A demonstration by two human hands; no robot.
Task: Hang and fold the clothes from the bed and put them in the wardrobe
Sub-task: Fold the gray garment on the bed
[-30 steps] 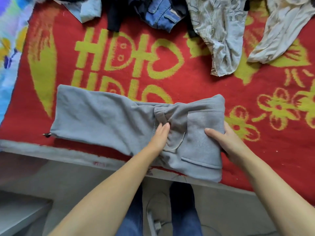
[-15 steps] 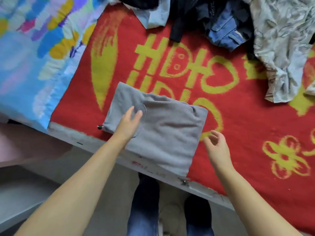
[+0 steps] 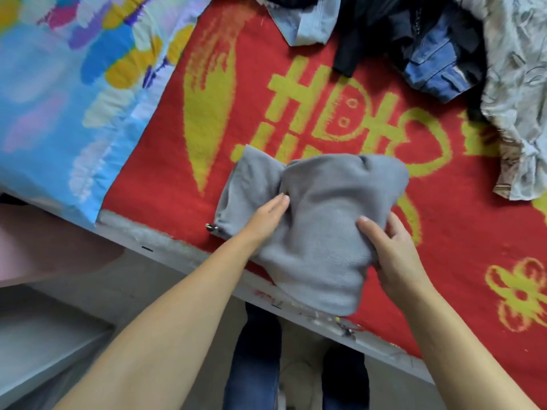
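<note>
A grey fleece garment [image 3: 322, 220], folded into a thick bundle, lies on the red and yellow blanket [image 3: 461, 226] near the bed's front edge. My left hand [image 3: 266, 214] rests flat on its left part, fingers straight. My right hand [image 3: 390, 247] grips the bundle's right edge, thumb on top and fingers under the cloth, lifting that side a little. A small metal zip pull [image 3: 210, 227] sticks out at the garment's lower left corner.
Unfolded clothes lie along the top: a pale blue piece [image 3: 307, 22], black cloth [image 3: 355, 45], blue denim [image 3: 432, 69] and a grey patterned shirt [image 3: 521, 99]. A blue flowered sheet [image 3: 59, 99] covers the bed's left. My legs [image 3: 254, 365] stand at the bed edge [image 3: 165, 241].
The long grey garment was folded over into a short bundle. My left hand slid rightward across it. My right hand, free half a second ago, now grips the bundle's right edge.
</note>
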